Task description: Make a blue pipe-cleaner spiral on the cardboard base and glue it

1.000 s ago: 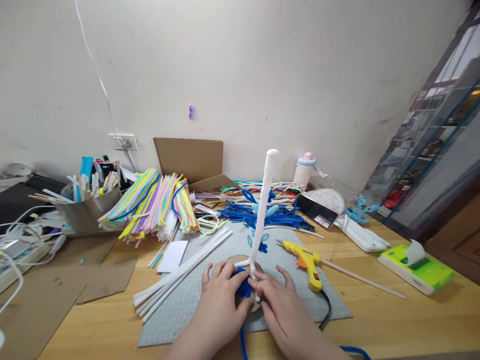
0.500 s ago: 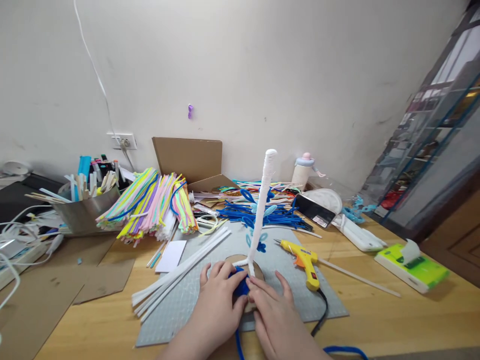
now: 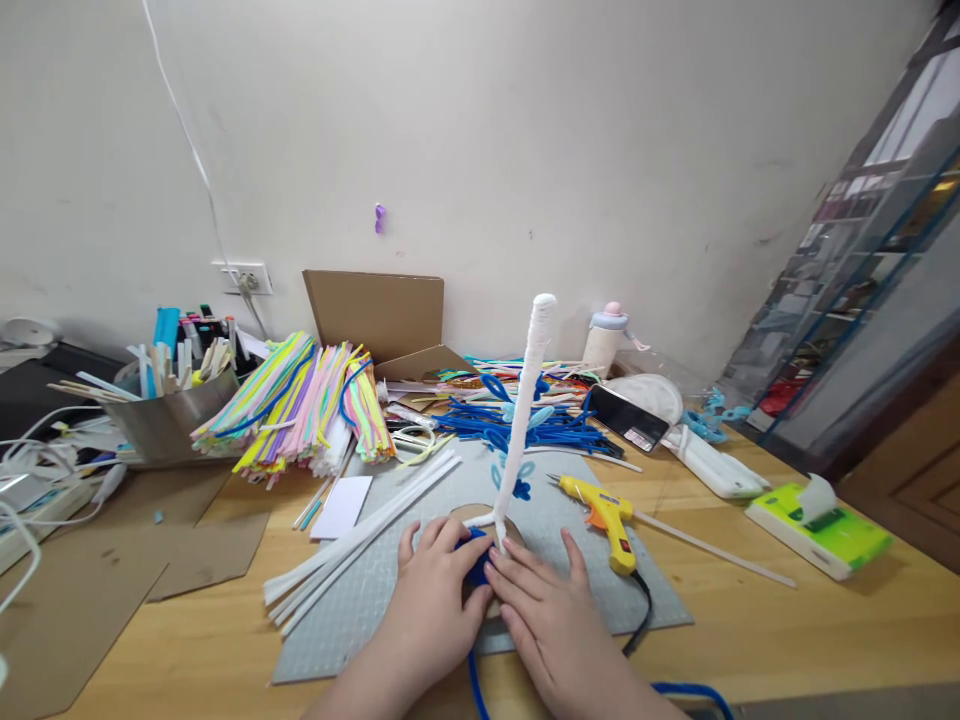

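My left hand (image 3: pixel 433 590) is closed over a blue pipe-cleaner piece (image 3: pixel 475 568), its fingers on top and thumb along the near side. From the other side my right hand (image 3: pixel 546 605) presses its fingertips against the same piece, little finger spread away. Much of the blue piece is hidden under the fingers. It sits on a round cardboard base (image 3: pixel 469 515), at the foot of a white wrapped stem (image 3: pixel 521 420) that stands tilted slightly right. Blue flower and leaf shapes (image 3: pixel 521 490) show beside the stem. A blue strand (image 3: pixel 477 685) trails below my hands.
A yellow glue gun (image 3: pixel 611 515) lies right of the base on the grey cutting mat (image 3: pixel 337 620). White pipe cleaners (image 3: pixel 367 540) lie to the left. Behind are coloured bundles (image 3: pixel 300 405), blue pipe cleaners (image 3: pixel 465 422) and a phone (image 3: pixel 628 418). A tissue pack (image 3: pixel 821 525) is at right.
My right hand has shifted slightly left and its fingers lie flatter against the blue piece. My left hand stays in nearly the same place. The view has moved very slightly.
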`<state>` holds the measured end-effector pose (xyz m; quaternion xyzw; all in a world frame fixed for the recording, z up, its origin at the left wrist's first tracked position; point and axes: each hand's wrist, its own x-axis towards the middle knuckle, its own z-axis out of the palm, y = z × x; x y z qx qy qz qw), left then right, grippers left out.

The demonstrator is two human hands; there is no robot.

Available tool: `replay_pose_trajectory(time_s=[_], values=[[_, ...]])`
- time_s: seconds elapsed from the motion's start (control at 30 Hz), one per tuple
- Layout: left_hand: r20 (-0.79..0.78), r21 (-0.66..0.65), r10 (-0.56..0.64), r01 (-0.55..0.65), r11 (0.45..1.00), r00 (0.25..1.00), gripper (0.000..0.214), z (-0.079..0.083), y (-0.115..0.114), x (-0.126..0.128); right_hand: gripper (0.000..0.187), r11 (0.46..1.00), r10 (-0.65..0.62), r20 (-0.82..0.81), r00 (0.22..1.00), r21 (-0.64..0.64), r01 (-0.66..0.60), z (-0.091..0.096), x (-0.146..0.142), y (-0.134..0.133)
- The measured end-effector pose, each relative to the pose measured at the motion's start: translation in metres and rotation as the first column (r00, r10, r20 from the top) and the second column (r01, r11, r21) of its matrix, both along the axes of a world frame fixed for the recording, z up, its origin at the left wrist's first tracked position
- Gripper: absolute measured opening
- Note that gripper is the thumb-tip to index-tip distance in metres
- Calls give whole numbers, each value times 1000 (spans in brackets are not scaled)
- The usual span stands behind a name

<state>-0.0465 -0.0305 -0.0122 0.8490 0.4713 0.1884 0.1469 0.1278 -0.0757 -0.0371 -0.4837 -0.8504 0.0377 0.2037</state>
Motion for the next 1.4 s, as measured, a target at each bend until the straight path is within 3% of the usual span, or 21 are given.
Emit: replay_pose_trajectory(time_s=[0.27,0.5,0.67,0.83,0.93,1.13,1.4], values=[[-21,32,11,-10,999,1000,50,-6,-3,-10,37,998,-54,-23,998,11,54,12,-9,-3],[1,84,9,-9,996,1000,38,-18,2,-23,33,996,-48,-93,994,-77,41,12,-9,-1],[-15,74,32,-31,997,999,27,-7,12,-17,32,993,-54,-106,993,-107,43,17,-13,3],[-138,38,-148,155,987,979,38,12,9,-23,31,994,-56,-93,994,-96,47,18,-15,2],[-197,28,-239,249,968,951,45,9,2,-35,30,996,-61,-85,994,-72,55,16,-14,1],[-234,57,-268,289,956,934,50,-9,0,-49,29,997,-47,-67,997,-71,42,16,-14,0],[-200,-25,-271,272,962,942,46,-4,1,-45,29,995,-69,-69,995,-76,64,14,-13,1]])
